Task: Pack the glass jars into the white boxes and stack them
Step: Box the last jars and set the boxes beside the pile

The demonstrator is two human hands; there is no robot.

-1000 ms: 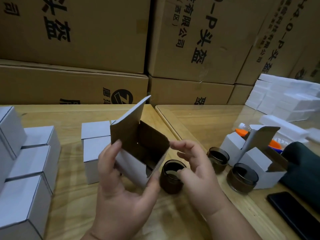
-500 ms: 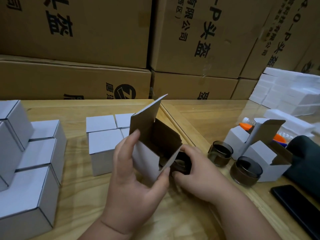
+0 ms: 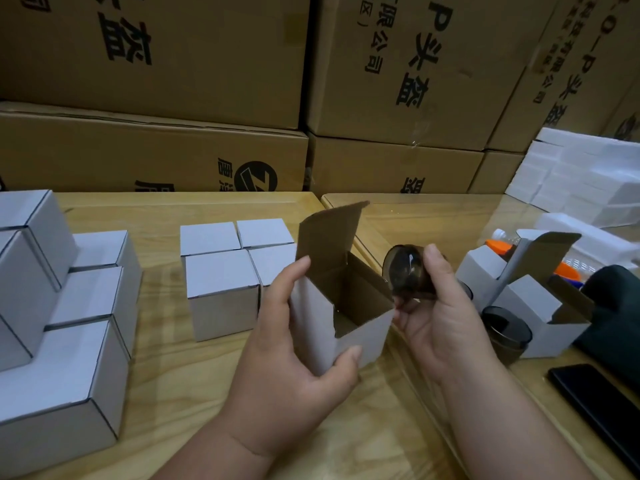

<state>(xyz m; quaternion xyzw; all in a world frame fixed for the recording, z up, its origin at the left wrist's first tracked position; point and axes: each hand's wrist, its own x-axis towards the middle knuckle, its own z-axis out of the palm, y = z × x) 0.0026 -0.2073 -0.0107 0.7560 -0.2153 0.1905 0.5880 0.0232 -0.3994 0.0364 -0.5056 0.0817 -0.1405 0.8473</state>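
**Jar lifted to box mouth; insertion not yet made**

Change: one second ago the dark brown glass jar (image 3: pixel 410 271) stood on the light wooden table (image 3: pixel 166 382) beside the open box, right hand closing on it; half a second ago the hand had it low behind the box's front corner; now the jar is in the air, tipped on its side, just right of the box's right wall and about level with its rim; judged: pick-up complete, next comes the drop into the opening.

Grip: right hand (image 3: pixel 440 317) clamped on the jar, thumb over the top, fingers curled beneath; left hand (image 3: pixel 294 372) clamped on the small white cardboard box with brown inside (image 3: pixel 341 327), thumb on the front face, fingers on the left wall; box held off the table, lid flap standing up at the back.

Containers:
- held box: open; brown interior visible; nothing seen inside;
- four closed white boxes in a square block (image 3: pixel 228 271) left of the held box; contents not visible;
- stepped stack of closed white boxes (image 3: pixel 62 327) at far left; contents not visible;
- two more white boxes with raised flaps (image 3: pixel 540 306) at right; insides hidden from this angle;
- second dark glass jar (image 3: pixel 507 330) standing on the table in front of them, still unpacked; another jar seems partly hidden behind the right hand, uncertain.

Judgement: jar needs righting or aligning with the opening before it goes in; fit looks close.
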